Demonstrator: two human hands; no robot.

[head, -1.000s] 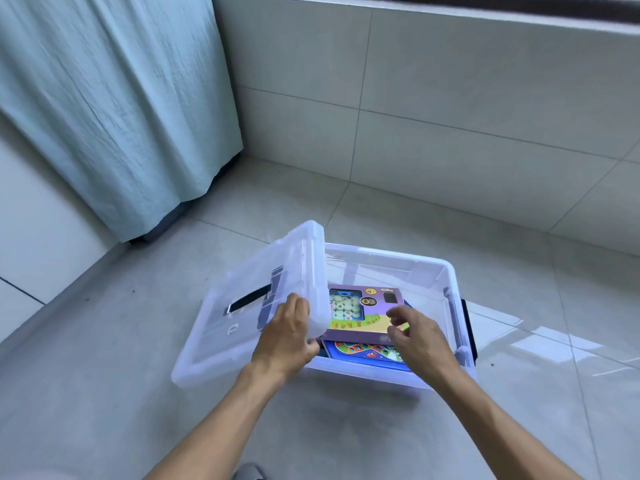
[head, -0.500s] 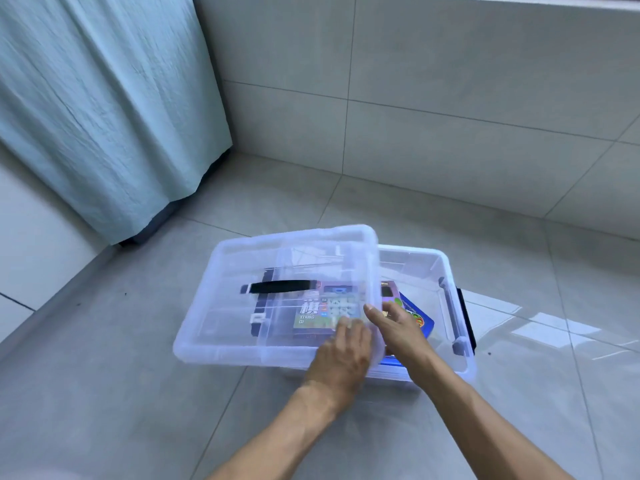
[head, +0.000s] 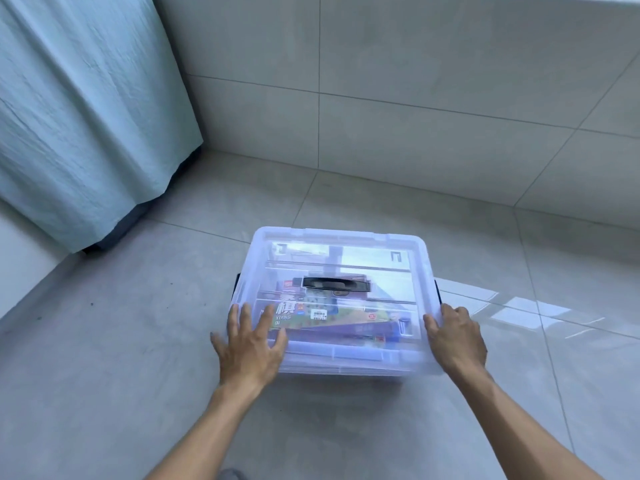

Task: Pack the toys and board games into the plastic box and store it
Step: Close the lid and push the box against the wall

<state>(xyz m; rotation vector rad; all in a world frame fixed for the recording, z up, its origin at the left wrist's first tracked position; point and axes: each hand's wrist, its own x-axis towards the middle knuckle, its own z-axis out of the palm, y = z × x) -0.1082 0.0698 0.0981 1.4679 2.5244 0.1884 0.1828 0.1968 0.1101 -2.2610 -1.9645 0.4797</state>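
A clear plastic box point(head: 346, 365) sits on the tiled floor with its clear lid point(head: 339, 251) lying flat on top. A black handle point(head: 336, 284) runs across the lid's middle. Through the lid I see colourful board game boxes point(head: 332, 315) inside. My left hand point(head: 251, 344) lies flat on the lid's near left corner with fingers spread. My right hand point(head: 455, 337) rests over the lid's near right corner, fingers curled on the edge. Black side latches point(head: 437, 289) show at the box's left and right.
A pale blue curtain point(head: 79, 109) hangs at the left and reaches the floor. A tiled wall point(head: 415, 98) rises just behind the box. Grey floor tiles point(head: 114, 358) surround the box on all sides.
The lid slid right from its offset position and now covers the whole box. My left hand moved to the near left corner, my right hand out to the right corner.
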